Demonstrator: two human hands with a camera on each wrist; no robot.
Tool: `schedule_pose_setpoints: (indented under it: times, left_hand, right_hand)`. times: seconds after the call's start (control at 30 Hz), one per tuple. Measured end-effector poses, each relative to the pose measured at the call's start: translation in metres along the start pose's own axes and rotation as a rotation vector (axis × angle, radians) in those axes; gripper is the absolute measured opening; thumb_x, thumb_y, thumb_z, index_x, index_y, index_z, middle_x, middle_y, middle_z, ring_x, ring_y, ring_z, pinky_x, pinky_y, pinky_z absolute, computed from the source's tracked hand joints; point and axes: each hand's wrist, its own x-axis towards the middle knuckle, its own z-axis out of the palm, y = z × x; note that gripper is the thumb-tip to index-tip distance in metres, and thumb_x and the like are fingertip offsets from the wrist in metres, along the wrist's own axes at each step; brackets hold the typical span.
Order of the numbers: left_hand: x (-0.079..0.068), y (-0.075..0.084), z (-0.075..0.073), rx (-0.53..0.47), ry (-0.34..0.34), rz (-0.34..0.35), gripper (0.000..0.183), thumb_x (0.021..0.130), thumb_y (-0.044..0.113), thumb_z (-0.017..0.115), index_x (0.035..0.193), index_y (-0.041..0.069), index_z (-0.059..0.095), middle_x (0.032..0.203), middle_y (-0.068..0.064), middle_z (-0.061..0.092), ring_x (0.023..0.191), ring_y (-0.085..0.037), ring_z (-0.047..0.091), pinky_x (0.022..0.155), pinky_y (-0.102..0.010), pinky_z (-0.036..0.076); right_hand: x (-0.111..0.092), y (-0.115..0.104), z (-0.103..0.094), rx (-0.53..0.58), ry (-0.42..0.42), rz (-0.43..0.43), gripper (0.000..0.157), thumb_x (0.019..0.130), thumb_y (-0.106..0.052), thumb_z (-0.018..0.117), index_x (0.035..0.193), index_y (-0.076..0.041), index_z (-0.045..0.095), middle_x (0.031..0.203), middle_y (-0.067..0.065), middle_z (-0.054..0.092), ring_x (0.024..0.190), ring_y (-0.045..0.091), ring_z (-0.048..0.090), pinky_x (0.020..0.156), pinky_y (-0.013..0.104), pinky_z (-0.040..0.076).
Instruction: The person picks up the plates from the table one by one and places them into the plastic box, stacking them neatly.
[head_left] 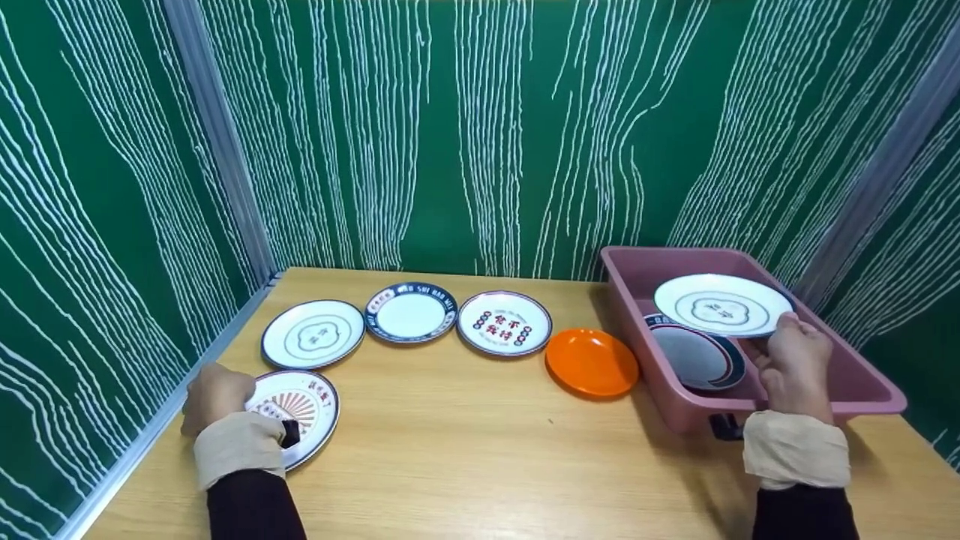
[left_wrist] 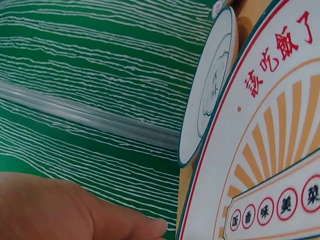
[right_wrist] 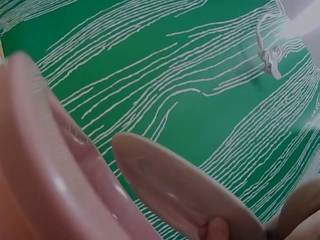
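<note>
My right hand (head_left: 799,360) grips the near right rim of a white plate (head_left: 712,300) with a scalloped emblem, holding it raised over the pink basin (head_left: 649,382). In the right wrist view, fingertips (right_wrist: 218,229) press the underside of this plate. Below it, inside the basin, lies a dark-rimmed plate (head_left: 690,356), partly covered. My left hand (head_left: 217,397) is at the left rim of a plate with an orange sunburst and red characters (head_left: 311,412). In the left wrist view its thumb (left_wrist: 125,220) reaches close to that rim; the other fingers are mostly hidden.
Along the table's back lie a white emblem plate (head_left: 311,334), a blue-rimmed plate (head_left: 411,315), a plate with red characters (head_left: 504,322) and an orange plate (head_left: 592,364) beside the basin. Green walls with white lines (head_left: 487,150) enclose the wooden table (head_left: 480,465).
</note>
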Motion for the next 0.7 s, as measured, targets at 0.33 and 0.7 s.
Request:
schedule_pose_setpoints:
  times: [0.33, 0.7]
  left_hand:
    - [0.004, -0.012, 0.0, 0.02, 0.043, 0.04, 0.05, 0.097, 0.007, 0.055, 0.14, -0.016, 0.042, 0.138, -0.037, 0.043, 0.123, -0.051, 0.044, 0.103, -0.061, 0.042]
    - [0.01, -0.012, -0.002, -0.033, 0.004, 0.073, 0.051, 0.094, 0.0, 0.057, 0.138, -0.022, 0.041, 0.14, -0.041, 0.041, 0.127, -0.051, 0.043, 0.111, -0.061, 0.04]
  right_hand:
    - [0.01, 0.005, -0.009, -0.162, 0.065, 0.034, 0.045, 0.111, -0.029, 0.034, 0.152, -0.011, 0.038, 0.07, 0.002, 0.066, 0.063, 0.016, 0.066, 0.051, 0.028, 0.056]
    - [0.014, 0.012, -0.01, -0.277, 0.036, 0.017, 0.031, 0.11, -0.02, 0.033, 0.127, 0.003, 0.044, 0.062, 0.007, 0.062, 0.051, 0.017, 0.061, 0.044, 0.03, 0.053]
